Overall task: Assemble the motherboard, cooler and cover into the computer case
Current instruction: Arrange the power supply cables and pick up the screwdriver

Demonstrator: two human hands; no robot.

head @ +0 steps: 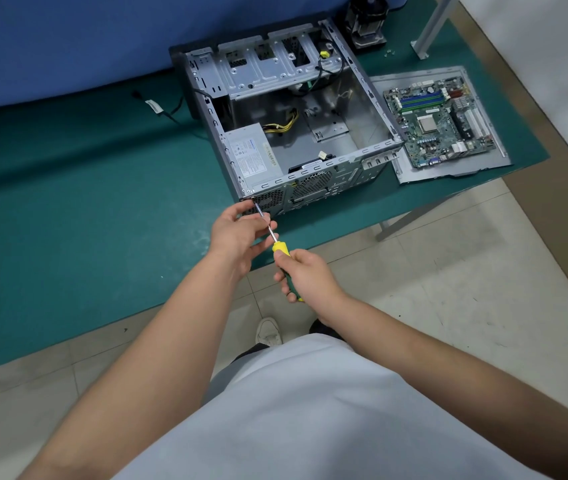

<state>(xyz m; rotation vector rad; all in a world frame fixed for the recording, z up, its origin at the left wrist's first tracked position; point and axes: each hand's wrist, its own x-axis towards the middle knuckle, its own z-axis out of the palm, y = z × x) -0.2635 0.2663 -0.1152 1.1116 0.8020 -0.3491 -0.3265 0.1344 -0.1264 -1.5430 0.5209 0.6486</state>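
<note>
- The worktop (67, 188), covered in a green mat, carries everything; the computer case (286, 133) lies on it on its side, open face up, and serves as the landmark here.
- The computer case is still mostly bare inside: only a power supply (253, 154) sits in its near left corner, with yellow cables (282, 126) trailing from it across the floor of the case. No board is fitted, so I judge the assembly to be at an early stage.
- The cover (448, 174), a flat grey panel, lies on the worktop just to the right of the case, not yet mounted.
- The motherboard (438, 123) rests on top of that cover, to the right of the case and outside it; it has yet to go in.
- The cooler (367, 22) stands behind the far right corner of the case, apart from the motherboard, also waiting.
- A few small screws (389, 53) lie beside the cooler, behind the case.
- The right hand (305, 271) is wrapped firmly round the yellow and green handle of a screwdriver (277, 244), forearm reaching in from the person's body toward the case.
- The left hand (237, 233) pinches the metal shaft with its fingertips, steadying it, in front of the case's near left corner.
- The tip meets a screw at that corner of the rear panel; whether it is being tightened or loosened cannot be told.
</note>
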